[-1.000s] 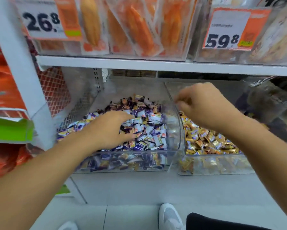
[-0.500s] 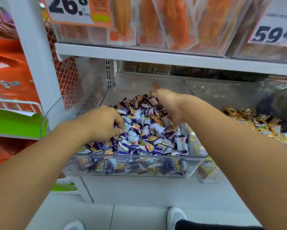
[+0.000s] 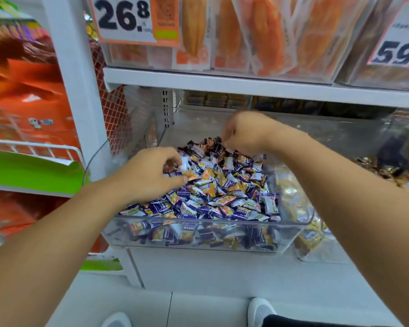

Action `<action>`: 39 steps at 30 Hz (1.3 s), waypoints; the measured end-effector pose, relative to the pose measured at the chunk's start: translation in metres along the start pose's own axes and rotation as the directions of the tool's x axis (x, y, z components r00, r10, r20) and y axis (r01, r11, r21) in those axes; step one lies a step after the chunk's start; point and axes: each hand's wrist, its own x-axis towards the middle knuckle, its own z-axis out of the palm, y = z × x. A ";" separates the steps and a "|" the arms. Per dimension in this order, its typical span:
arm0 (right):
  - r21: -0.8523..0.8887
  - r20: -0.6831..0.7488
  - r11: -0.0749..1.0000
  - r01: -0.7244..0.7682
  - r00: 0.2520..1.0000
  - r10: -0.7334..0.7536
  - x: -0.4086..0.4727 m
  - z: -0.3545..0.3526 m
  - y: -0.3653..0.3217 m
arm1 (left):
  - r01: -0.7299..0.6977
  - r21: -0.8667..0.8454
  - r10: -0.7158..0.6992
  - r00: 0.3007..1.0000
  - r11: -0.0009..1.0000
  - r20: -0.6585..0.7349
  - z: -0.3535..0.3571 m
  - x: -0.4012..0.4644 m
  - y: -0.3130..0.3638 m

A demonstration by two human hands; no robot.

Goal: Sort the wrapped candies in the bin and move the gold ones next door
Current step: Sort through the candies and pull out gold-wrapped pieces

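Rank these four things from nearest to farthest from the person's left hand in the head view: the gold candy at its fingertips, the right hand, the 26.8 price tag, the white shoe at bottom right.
From the left hand:
1. Gold candy, touching its fingertips.
2. Right hand, up and to the right, at the pile's back.
3 and 4. The 26.8 price tag, top, and the white shoe, bottom right, are too close to call.

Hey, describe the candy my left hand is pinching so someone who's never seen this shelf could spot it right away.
Under the 26.8 price tag sits a clear bin heaped with mostly purple-and-white wrapped candies. At the pile's left edge, the left hand pinches one gold candy at its fingertips. Its gold-orange wrapper stands out from the purple ones beside it.
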 end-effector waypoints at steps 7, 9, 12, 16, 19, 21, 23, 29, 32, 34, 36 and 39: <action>0.318 0.233 0.948 0.018 0.968 -0.096 -0.010 0.028 0.003 | -0.103 0.132 0.087 0.988 0.986 0.124 0.017 0.012 0.001; 0.420 0.253 0.908 0.013 0.958 -0.131 -0.013 0.030 -0.004 | -0.113 0.126 0.099 0.989 0.986 0.113 0.020 0.015 0.000; 0.289 0.224 0.956 0.044 0.968 -0.112 -0.014 0.044 -0.013 | -0.128 0.143 0.112 0.987 0.981 0.115 0.024 0.018 0.000; 0.199 0.088 0.974 0.109 0.988 -0.128 -0.014 0.060 -0.015 | -0.167 0.090 0.164 0.985 0.982 0.045 0.022 0.018 -0.005; 0.299 0.103 0.950 0.089 0.987 -0.125 -0.014 0.058 -0.005 | -0.135 0.003 0.135 0.991 0.991 0.002 0.014 0.016 -0.006; 0.327 0.127 0.943 0.071 0.985 -0.118 -0.016 0.063 -0.007 | -0.113 -0.093 0.109 0.993 0.989 -0.046 0.009 0.012 -0.004; 0.303 0.105 0.951 0.066 0.989 -0.103 -0.019 0.069 -0.013 | -0.089 -0.155 0.074 0.992 0.984 -0.100 0.007 0.010 -0.004; 0.357 0.109 0.931 0.078 0.986 -0.124 -0.019 0.066 -0.016 | 0.016 -0.271 -0.029 0.999 0.963 -0.044 0.014 0.013 0.003; 0.368 0.067 0.925 0.089 0.990 -0.122 -0.018 0.052 -0.004 | 0.019 -0.251 -0.015 1.000 0.968 0.017 0.016 0.013 0.012; 0.477 0.055 0.876 0.064 0.993 -0.103 -0.018 0.045 0.006 | -0.018 -0.185 0.025 0.999 0.983 0.036 0.016 0.013 0.016; 0.514 0.073 0.857 0.037 0.993 -0.088 -0.018 0.047 0.011 | -0.061 -0.115 0.067 0.996 0.992 0.052 0.016 0.012 0.017; 0.373 0.090 0.923 0.091 0.987 -0.134 -0.020 0.056 0.007 | -0.093 -0.076 0.103 0.984 0.993 0.144 0.019 0.014 0.019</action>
